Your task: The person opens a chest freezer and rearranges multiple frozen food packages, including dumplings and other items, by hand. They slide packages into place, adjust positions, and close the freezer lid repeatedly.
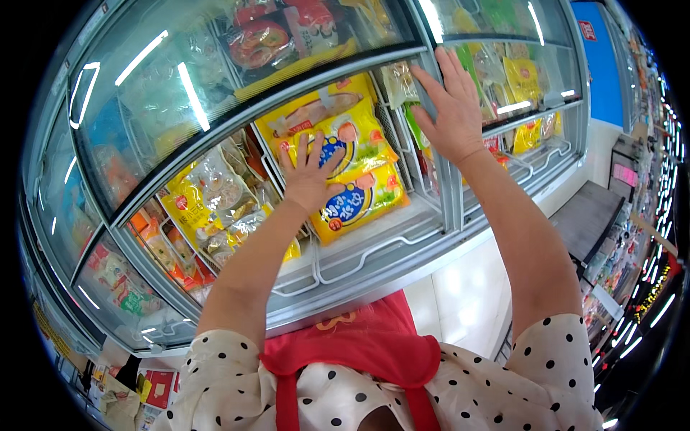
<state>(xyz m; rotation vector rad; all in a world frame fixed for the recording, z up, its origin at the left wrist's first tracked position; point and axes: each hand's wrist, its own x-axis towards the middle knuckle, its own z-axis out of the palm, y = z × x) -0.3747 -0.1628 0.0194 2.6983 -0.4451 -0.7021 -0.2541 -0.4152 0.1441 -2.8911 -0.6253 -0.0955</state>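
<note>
My left hand (310, 175) rests with spread fingers on a yellow frozen-food bag (350, 137) inside an open chest freezer. A similar yellow bag with a blue printed oval (358, 202) lies just in front of it, partly overlapped. Behind them is another yellow bag (318, 108) with a picture of food. Against the metal frame of the sliding glass lid (447, 178), my right hand (453, 108) lies flat, fingers pointing away from me. Neither hand has its fingers closed around anything.
White wire dividers (372, 250) split the freezer into compartments. Left of the yellow bags sit clear-and-yellow packs (199, 199) and orange packs (178, 245). A glass lid (161, 108) covers the far side. The freezer's metal front edge (377, 291) runs close to my red apron (350, 345).
</note>
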